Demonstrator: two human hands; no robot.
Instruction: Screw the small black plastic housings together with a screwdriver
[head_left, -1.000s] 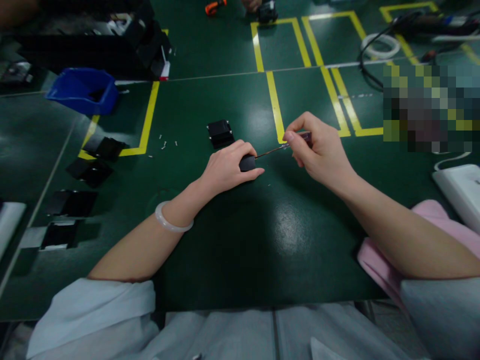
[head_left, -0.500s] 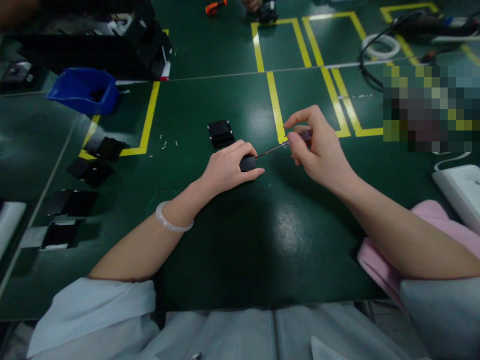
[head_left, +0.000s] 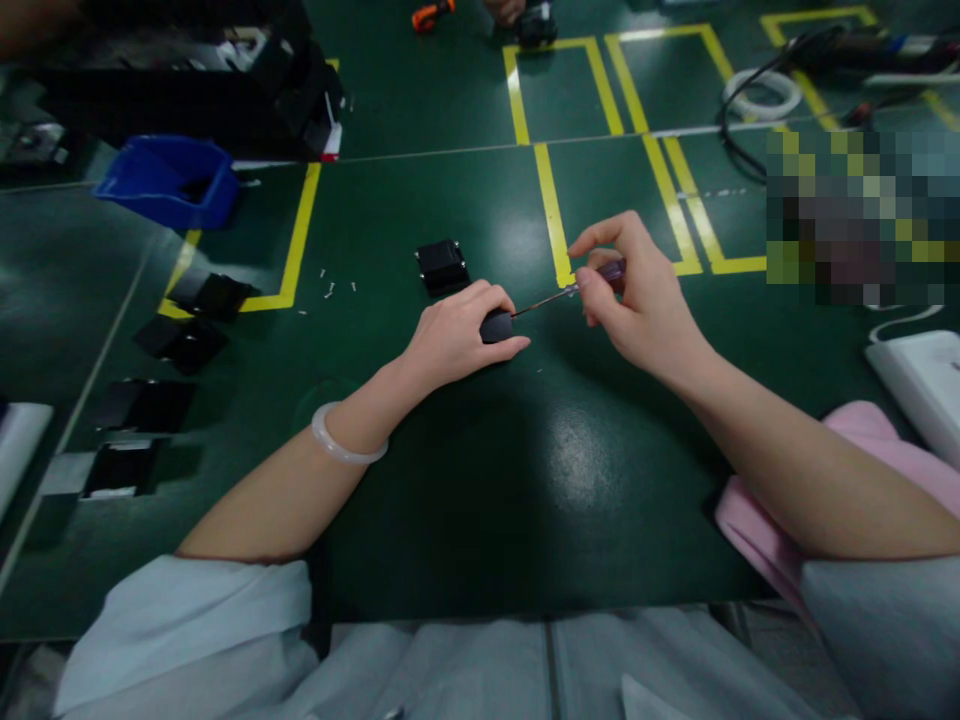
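While my left hand clasps a black block, my right hand pinches a slim screwdriver, tip at the block's edge (small screws lie leftward).

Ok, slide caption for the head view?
Left hand holds a black part on the green table; right hand holds a screwdriver to it.

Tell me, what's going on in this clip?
Someone is working at a green table. The left grip holds a small black block, and the right grip holds a thin screwdriver-like tool, its tip at or very near the block's right side. A second black part lies just beyond the left grip. Further left are a few tiny loose pieces and a blue bin.
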